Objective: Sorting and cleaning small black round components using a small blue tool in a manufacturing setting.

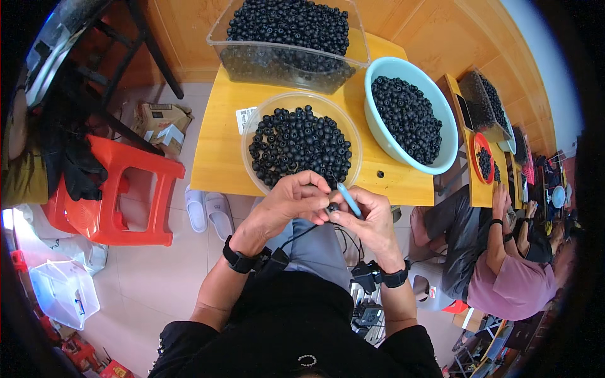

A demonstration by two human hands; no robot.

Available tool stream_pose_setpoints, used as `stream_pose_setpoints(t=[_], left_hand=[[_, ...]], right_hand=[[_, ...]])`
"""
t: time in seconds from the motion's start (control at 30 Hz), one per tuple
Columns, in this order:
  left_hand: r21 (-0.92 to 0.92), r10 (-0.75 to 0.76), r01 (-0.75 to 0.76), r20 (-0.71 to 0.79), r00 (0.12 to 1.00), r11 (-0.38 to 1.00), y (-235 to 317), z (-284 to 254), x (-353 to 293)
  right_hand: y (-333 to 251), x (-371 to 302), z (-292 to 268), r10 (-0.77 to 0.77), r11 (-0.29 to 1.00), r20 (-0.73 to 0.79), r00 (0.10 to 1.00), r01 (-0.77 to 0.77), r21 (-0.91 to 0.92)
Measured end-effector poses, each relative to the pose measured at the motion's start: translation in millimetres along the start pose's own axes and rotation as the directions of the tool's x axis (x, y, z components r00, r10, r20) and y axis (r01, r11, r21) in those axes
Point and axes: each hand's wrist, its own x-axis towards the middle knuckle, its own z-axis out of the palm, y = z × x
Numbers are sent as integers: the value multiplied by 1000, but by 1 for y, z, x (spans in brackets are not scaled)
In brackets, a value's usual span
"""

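Observation:
Both hands meet just in front of the near rim of a clear round tub of black beads. My left hand is closed, its thumb and fingers pinching one small black bead. My right hand is closed around a light-blue pen-like tool, which slants up toward the tub. Its thumb reaches the bead from the other side. The tool's working end is hidden among the fingers. Many loose black beads lie in the tub.
On the yellow table stand a clear rectangular bin and a light-blue basin, both heaped with black beads. One bead lies near the right edge. A red stool is at left; a person in pink sits at right.

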Motion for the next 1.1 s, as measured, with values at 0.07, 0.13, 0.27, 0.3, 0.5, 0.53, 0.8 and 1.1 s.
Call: stream_pose_setpoints(t=[0.07,0.13,0.27,0.3,0.5,0.53,0.8,1.1], left_hand=[[250,110,-60,-194,975,966,9,-1,-2],[463,264,-133,-231,937,877,10,-21,9],[892,604,-135,-175,777,432,15,-41,27],[957,665,-103,-108,739,270,18,-42,29],[997,609,-78,73,790,-19,14,-48,43],[995,627,-91,100,773,-48,13,-51,45],[996,640,-85,57,766,14,12,-60,49],[999,557,-18,38,829,-42,21,-52,43]], right_hand=[[-8,6,-14,-1,986,-18,1000,-2,-167],[-18,19,-41,-62,964,-161,985,17,-267],[-54,58,-100,-437,858,-434,788,220,-465],[-64,58,-98,-464,853,-477,747,231,-467],[-21,18,-62,-416,861,-453,788,180,-476],[-8,9,-59,-345,887,-451,823,129,-444],[45,-16,-18,-82,994,-478,874,37,-103],[52,-22,9,-18,992,-454,891,-41,-121]])
